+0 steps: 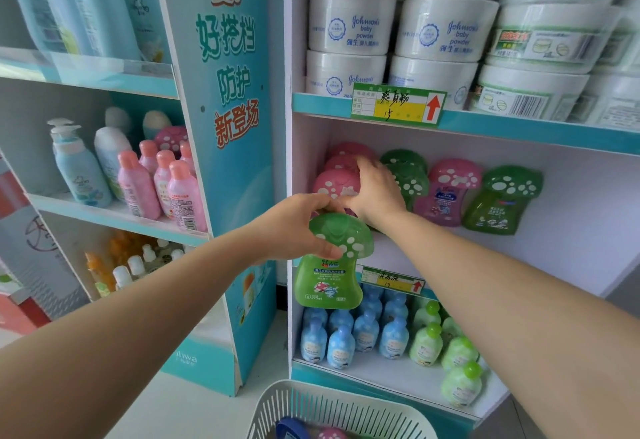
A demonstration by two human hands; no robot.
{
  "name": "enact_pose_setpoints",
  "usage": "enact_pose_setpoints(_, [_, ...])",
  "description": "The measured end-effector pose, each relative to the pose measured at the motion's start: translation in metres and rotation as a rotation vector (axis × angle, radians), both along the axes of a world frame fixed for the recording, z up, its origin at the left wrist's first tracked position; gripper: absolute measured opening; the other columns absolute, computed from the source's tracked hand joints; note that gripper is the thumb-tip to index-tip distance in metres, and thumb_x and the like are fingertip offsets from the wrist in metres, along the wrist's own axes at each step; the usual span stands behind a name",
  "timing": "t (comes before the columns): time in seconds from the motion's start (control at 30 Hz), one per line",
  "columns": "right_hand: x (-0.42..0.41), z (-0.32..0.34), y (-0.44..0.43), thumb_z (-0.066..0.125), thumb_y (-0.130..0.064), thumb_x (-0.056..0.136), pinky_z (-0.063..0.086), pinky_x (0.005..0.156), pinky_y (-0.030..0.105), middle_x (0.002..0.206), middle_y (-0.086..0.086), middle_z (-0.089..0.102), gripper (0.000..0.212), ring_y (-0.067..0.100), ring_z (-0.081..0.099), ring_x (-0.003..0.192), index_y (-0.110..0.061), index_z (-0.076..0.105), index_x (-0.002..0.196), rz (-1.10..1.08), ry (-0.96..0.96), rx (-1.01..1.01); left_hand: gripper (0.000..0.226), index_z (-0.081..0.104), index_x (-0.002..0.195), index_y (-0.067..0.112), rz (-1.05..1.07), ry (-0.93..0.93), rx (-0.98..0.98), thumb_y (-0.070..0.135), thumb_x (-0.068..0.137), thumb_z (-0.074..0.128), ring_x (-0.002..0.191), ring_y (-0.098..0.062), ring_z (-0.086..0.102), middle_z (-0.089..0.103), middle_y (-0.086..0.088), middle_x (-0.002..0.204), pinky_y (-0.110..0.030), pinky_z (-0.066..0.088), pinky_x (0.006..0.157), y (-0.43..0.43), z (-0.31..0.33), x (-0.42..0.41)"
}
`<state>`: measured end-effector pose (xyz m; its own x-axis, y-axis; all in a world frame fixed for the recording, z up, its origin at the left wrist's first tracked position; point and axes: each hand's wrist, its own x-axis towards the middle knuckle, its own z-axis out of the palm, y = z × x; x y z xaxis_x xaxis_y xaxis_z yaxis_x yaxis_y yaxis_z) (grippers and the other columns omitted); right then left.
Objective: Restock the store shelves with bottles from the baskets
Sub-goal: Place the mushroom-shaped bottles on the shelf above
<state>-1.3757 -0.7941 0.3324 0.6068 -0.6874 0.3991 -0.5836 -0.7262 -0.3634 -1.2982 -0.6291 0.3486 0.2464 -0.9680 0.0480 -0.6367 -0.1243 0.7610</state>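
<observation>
1. head view: the green bottle (329, 279) hangs upright in front of the middle shelf (561, 251), cap up and long axis vertical, just below and left of the shelf's rows.
2. the left hand (298, 227) pinches it by the mushroom cap, thumb on the cap's front and fingers curled over the top; the body hangs free below.
3. the right hand (375, 192) is deeper in, lying over the pink bottles (334, 184) at the shelf's left, just beside the green row (410, 178). its fingers bend over a pink cap; whether they grip or only push i cannot tell.
4. the green row lies up and right of the held bottle, behind the right wrist, so that arm looks likely to block a straight path.
5. the basket (311, 400) sits below, with more stock inside.
</observation>
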Motion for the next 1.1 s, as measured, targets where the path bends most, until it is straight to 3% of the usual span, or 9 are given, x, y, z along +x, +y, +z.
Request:
enact_pose_setpoints(0.13, [-0.021,-0.003,-0.004,0.08,-0.038,0.072,0.039,0.101,0.039,0.134,0.013,0.049,0.083,0.031,0.045,0.125,-0.014,0.037,0.139,-0.013,-0.009,0.06,0.051,0.06,0.112,0.022,-0.001,-0.023,-0.009,0.016,0.067,0.084,0.091,-0.018,0.067,0.066,0.001,0.103,-0.04,0.056,0.086,-0.007,0.005,-0.006])
enact_pose_setpoints(0.27, [-0.064,-0.017,-0.008,0.067,-0.01,0.082,0.045,0.088,0.038,0.123,0.008,0.056,0.056,0.026,0.053,0.114,-0.012,0.046,0.133,-0.014,0.051,0.046,0.048,0.06,0.109,0.02,-0.025,-0.043,-0.034,0.014,0.068,0.083,0.091,-0.02,0.067,0.068,-0.001,0.101,-0.042,0.055,0.087,-0.019,0.012,-0.017])
enact_pose_setpoints(0.43, [-0.114,-0.043,-0.02,0.072,-0.026,0.081,0.042,0.073,0.027,0.105,-0.001,0.061,0.036,0.018,0.058,0.092,-0.019,0.061,0.114,-0.084,0.123,0.123,0.057,0.051,0.128,0.02,-0.07,-0.109,-0.105,0.016,0.077,0.077,0.098,-0.016,0.062,0.061,0.002,0.115,-0.033,0.053,0.091,-0.046,0.022,-0.038])
enact_pose_setpoints(0.57, [-0.142,-0.056,-0.03,0.064,-0.023,0.085,0.046,0.08,0.028,0.107,-0.002,0.063,0.029,0.018,0.058,0.096,-0.022,0.062,0.114,-0.108,0.196,0.175,0.058,0.047,0.134,0.022,-0.079,-0.172,-0.123,0.021,0.082,0.073,0.098,-0.015,0.061,0.058,0.002,0.117,-0.029,0.052,0.088,-0.072,0.033,-0.049])
enact_pose_setpoints(0.7, [-0.16,-0.066,-0.041,0.057,-0.018,0.085,0.049,0.084,0.031,0.108,-0.001,0.062,0.029,0.018,0.058,0.098,-0.021,0.063,0.113,-0.109,0.208,0.205,0.057,0.049,0.132,0.021,-0.077,-0.259,-0.115,0.024,0.081,0.073,0.103,-0.02,0.059,0.059,-0.002,0.12,-0.038,0.051,0.093,-0.101,0.037,-0.054])
enact_pose_setpoints(0.9, [-0.172,-0.08,-0.054,0.058,-0.017,0.087,0.045,0.084,0.024,0.11,-0.004,0.062,0.024,0.005,0.05,0.087,-0.02,0.064,0.109,-0.076,0.177,0.213,0.057,0.048,0.13,0.027,-0.03,-0.45,-0.042,0.031,0.079,0.073,0.114,-0.028,0.051,0.059,-0.002,0.119,-0.048,0.039,0.102,-0.138,0.023,-0.051])
enact_pose_setpoints(1.1, [-0.173,-0.087,-0.059,0.063,-0.02,0.084,0.046,0.082,0.026,0.099,-0.005,0.059,0.024,0.011,0.055,0.088,-0.021,0.064,0.107,-0.055,0.118,0.257,0.055,0.043,0.132,0.031,-0.011,-0.586,0.051,0.033,0.083,0.068,0.12,-0.026,0.047,0.056,0.0,0.125,-0.046,0.03,0.108,-0.151,0.01,-0.05])
